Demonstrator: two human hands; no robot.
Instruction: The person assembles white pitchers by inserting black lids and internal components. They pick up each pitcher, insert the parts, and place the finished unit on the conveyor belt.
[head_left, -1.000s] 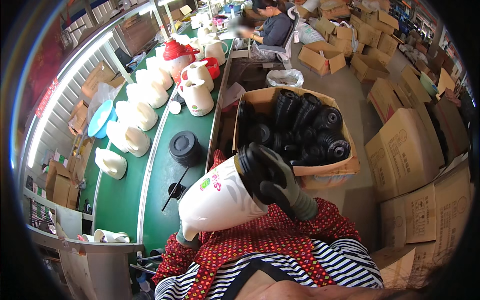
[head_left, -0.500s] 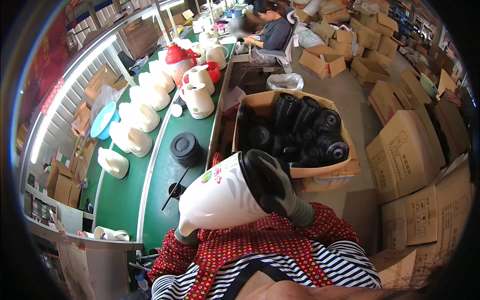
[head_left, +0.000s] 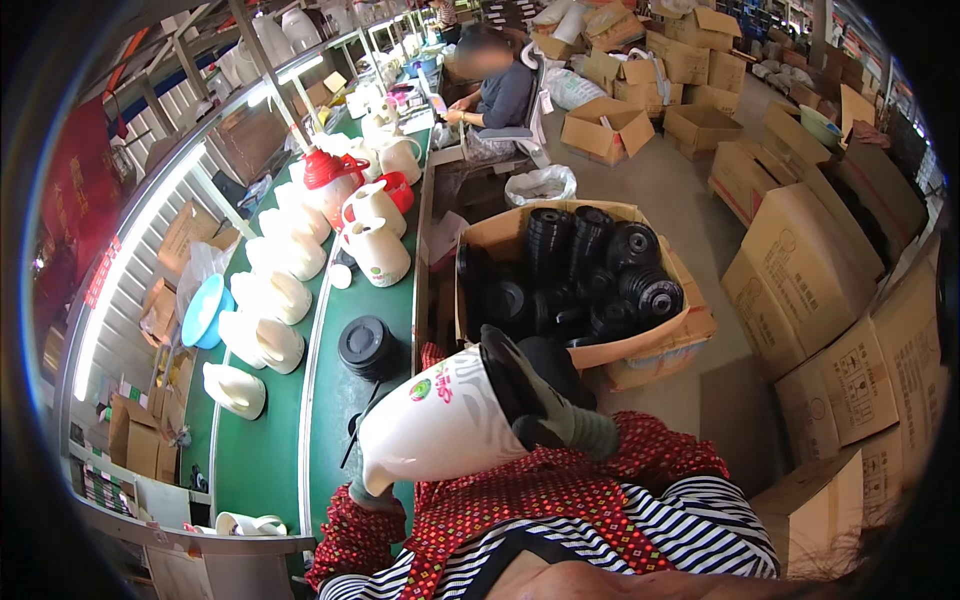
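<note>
Two gloved hands [head_left: 372, 496] [head_left: 545, 408], one white jug [head_left: 440, 420]

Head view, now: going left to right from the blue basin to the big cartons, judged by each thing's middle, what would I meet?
Blue basin → stack of black round parts → held white jug → open carton of black parts → big cartons.

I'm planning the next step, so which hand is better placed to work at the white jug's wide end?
Right, most likely: the right hand is at the wide end of the white jug, while the left hand, mostly hidden, is by the spout end.
</note>
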